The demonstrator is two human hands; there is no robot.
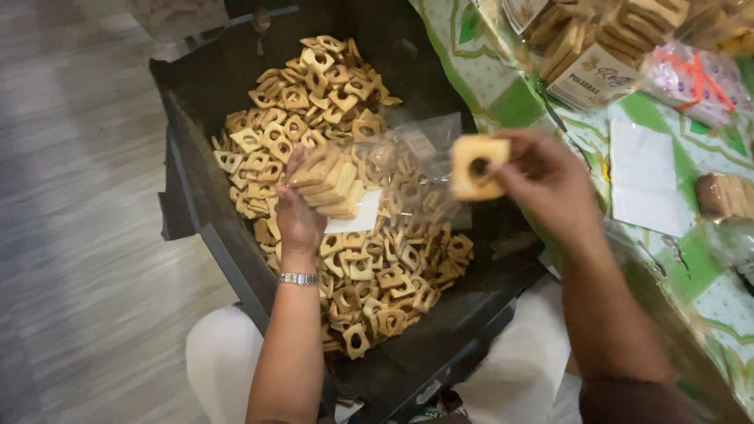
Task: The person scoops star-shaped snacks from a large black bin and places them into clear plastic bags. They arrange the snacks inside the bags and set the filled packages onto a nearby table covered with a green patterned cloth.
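Left hand [298, 212] grips a clear bag [369, 169] of biscuits; right hand [542, 177] pinches a square biscuit stack [477, 166].

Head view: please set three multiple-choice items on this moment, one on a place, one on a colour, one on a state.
1. Where does the loose heap of square cookies lie?
A. in the dark tray
B. on the green patterned cloth
C. on the floor

2. What colour is the wristband on the left hand?
A. red
B. silvery
C. blue

3. What is the right hand doing?
A. resting flat on the cloth
B. hanging free with nothing in it
C. holding a small stack of cookies at the mouth of the clear bag

Answers: 1 A, the heap fills the tray; 2 B, a metal band shows; 3 C, the fingers pinch the stack by the bag that the left hand holds.
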